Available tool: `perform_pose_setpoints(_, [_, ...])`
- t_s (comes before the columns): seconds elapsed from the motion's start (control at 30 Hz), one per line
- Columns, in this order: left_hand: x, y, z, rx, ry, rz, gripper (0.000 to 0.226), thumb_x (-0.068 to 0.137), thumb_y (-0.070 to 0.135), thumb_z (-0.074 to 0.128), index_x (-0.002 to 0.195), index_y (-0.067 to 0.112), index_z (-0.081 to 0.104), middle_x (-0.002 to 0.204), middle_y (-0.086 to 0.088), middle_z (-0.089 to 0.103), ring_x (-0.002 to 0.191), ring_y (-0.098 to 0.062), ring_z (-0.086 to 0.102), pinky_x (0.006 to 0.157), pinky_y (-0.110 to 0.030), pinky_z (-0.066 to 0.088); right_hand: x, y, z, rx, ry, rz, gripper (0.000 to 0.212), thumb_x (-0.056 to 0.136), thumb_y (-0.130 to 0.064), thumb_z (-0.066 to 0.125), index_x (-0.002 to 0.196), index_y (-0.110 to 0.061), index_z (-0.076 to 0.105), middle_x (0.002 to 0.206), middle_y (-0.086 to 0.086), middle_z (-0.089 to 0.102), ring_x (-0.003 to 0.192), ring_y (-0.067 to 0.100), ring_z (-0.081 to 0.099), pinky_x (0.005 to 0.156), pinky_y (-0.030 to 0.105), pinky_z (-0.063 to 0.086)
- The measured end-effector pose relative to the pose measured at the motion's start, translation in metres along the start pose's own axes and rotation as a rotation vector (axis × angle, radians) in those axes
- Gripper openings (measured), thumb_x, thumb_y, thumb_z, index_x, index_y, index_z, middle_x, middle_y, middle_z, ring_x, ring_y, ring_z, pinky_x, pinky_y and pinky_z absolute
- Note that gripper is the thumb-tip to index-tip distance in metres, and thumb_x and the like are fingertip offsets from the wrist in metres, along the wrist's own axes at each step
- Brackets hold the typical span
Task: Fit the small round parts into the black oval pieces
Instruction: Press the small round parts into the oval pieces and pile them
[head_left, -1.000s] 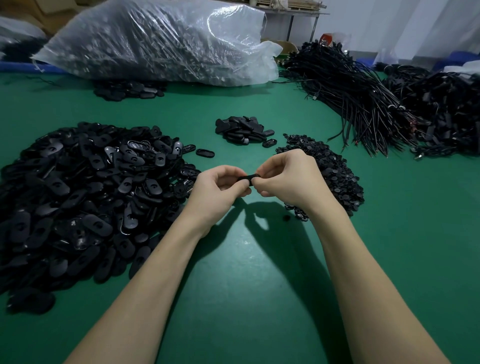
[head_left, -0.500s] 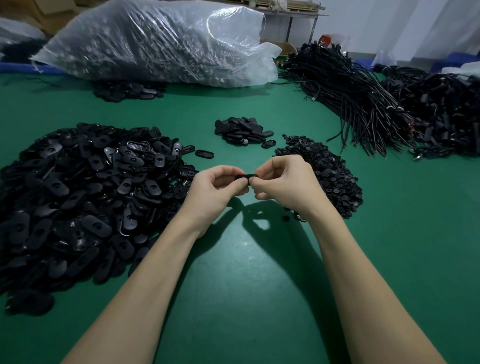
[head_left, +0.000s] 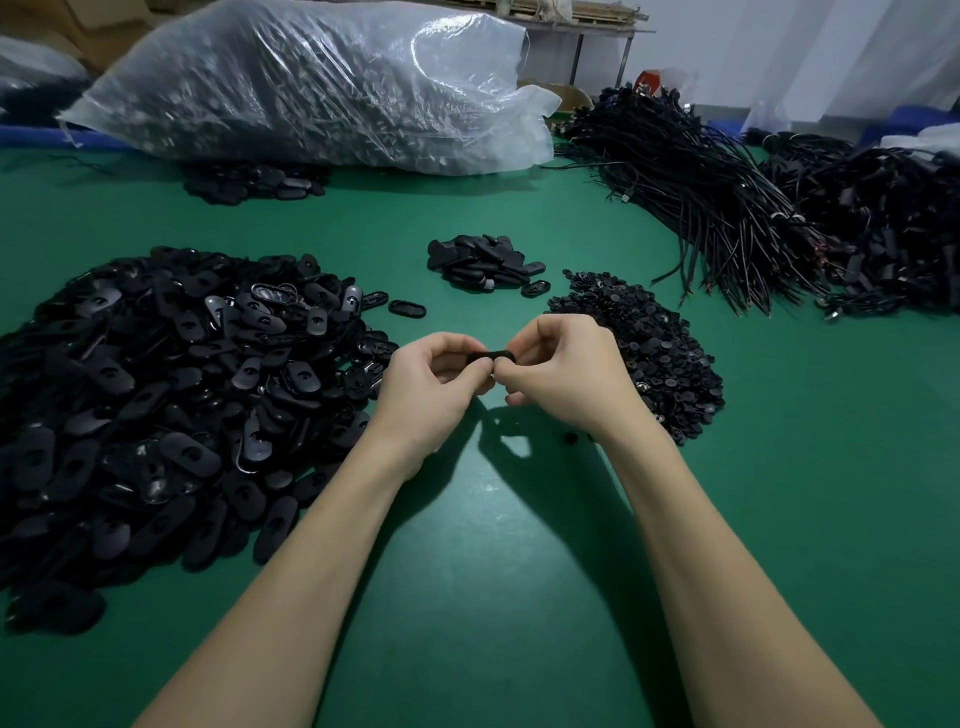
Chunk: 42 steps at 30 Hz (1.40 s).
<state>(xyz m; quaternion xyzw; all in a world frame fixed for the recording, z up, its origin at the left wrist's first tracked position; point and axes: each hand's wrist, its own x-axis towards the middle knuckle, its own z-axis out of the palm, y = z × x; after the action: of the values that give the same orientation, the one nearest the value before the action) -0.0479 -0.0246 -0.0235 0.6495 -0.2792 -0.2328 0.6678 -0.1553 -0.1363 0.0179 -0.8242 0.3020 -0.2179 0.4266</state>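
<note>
One black oval piece (head_left: 492, 357) is held above the green table between both hands. My left hand (head_left: 434, 387) grips its left end with curled fingers. My right hand (head_left: 563, 371) pinches its right end with thumb and fingertips. Whether a round part sits in it is hidden by the fingers. A large heap of black oval pieces (head_left: 156, 395) lies to the left. A pile of small round parts (head_left: 654, 348) lies just right of my right hand. A small pile of oval pieces (head_left: 485, 262) sits further back in the middle.
A big clear plastic bag (head_left: 311, 83) of parts lies at the back. Bundles of black cables (head_left: 727, 208) fill the back right. One single oval piece (head_left: 407, 308) and a stray round part (head_left: 570, 438) lie on the green table (head_left: 493, 571).
Both hands have stayed together on the oval piece, shifting only slightly; the fingers work at it with small movements.
</note>
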Motion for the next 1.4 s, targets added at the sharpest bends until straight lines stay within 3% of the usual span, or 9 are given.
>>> perform_pose_setpoints(0.13, [0.005,-0.001,-0.001,-0.149,0.070,-0.088,0.012,0.091,0.009,0.073,0.100,0.014,0.067,0.081,-0.005,0.078,0.077,-0.015,0.074,0.080,-0.028,0.059,0.006,-0.001,-0.002,-0.060,-0.073,-0.149,0.020,0.086,-0.006,0.077,0.098,-0.022,0.073,0.078,0.001,0.074,0.062,0.016,0.074,0.065,0.035,0.064])
perform_pose_setpoints(0.27, [0.008,0.000,-0.001,-0.271,0.105,-0.131,0.019,0.095,0.014,0.069,0.113,0.015,0.062,0.087,-0.004,0.079,0.085,-0.018,0.076,0.075,-0.023,0.058,0.028,0.003,0.004,-0.147,-0.015,-0.160,0.014,0.087,-0.018,0.080,0.097,-0.027,0.076,0.079,-0.006,0.075,0.067,0.012,0.072,0.072,0.035,0.062])
perform_pose_setpoints(0.63, [0.007,0.002,0.002,-0.233,0.088,-0.126,0.004,0.094,0.011,0.068,0.097,0.011,0.066,0.089,-0.006,0.076,0.079,-0.016,0.075,0.072,-0.022,0.057,0.140,-0.002,0.022,-0.041,0.258,0.013,0.019,0.090,-0.027,0.076,0.108,-0.027,0.075,0.094,-0.008,0.073,0.096,0.013,0.071,0.093,0.038,0.058])
perform_pose_setpoints(0.97, [0.002,0.003,0.005,-0.138,0.035,-0.085,0.004,0.098,0.010,0.062,0.097,0.008,0.065,0.091,-0.009,0.073,0.074,-0.013,0.071,0.074,-0.024,0.059,0.158,-0.002,0.023,-0.296,0.268,0.011,0.019,0.089,-0.040,0.075,0.105,-0.030,0.077,0.106,-0.012,0.076,0.106,0.015,0.067,0.081,0.027,0.048])
perform_pose_setpoints(1.07, [0.002,0.003,0.004,-0.112,0.026,-0.076,0.005,0.099,0.010,0.061,0.097,0.007,0.065,0.091,-0.008,0.073,0.074,-0.013,0.071,0.075,-0.024,0.059,0.152,0.000,0.022,-0.298,0.283,-0.031,0.017,0.090,-0.039,0.073,0.104,-0.029,0.076,0.106,-0.011,0.075,0.106,0.016,0.067,0.084,0.029,0.051])
perform_pose_setpoints(1.2, [-0.001,0.003,0.006,-0.012,0.010,-0.027,0.006,0.098,0.010,0.061,0.094,0.009,0.065,0.089,-0.008,0.073,0.071,-0.013,0.070,0.075,-0.027,0.060,0.137,-0.008,0.023,-0.262,0.142,-0.146,0.012,0.091,-0.027,0.068,0.099,-0.027,0.077,0.096,-0.008,0.075,0.096,0.013,0.069,0.088,0.033,0.056])
perform_pose_setpoints(1.33, [-0.004,0.001,0.010,0.145,-0.004,0.034,0.007,0.095,0.014,0.063,0.089,0.017,0.065,0.085,-0.004,0.074,0.072,-0.016,0.072,0.077,-0.035,0.061,0.120,-0.025,0.022,-0.294,-0.271,-0.184,0.011,0.093,-0.024,0.069,0.097,-0.025,0.079,0.084,-0.010,0.077,0.066,0.005,0.066,0.064,0.023,0.051])
perform_pose_setpoints(1.4, [-0.004,0.001,0.011,0.176,-0.012,0.037,0.005,0.092,0.017,0.064,0.088,0.019,0.066,0.084,-0.003,0.074,0.074,-0.018,0.072,0.082,-0.043,0.060,0.113,-0.036,0.026,-0.371,-0.472,-0.178,0.008,0.093,-0.030,0.072,0.096,-0.027,0.078,0.083,-0.011,0.078,0.062,0.002,0.066,0.055,0.020,0.049])
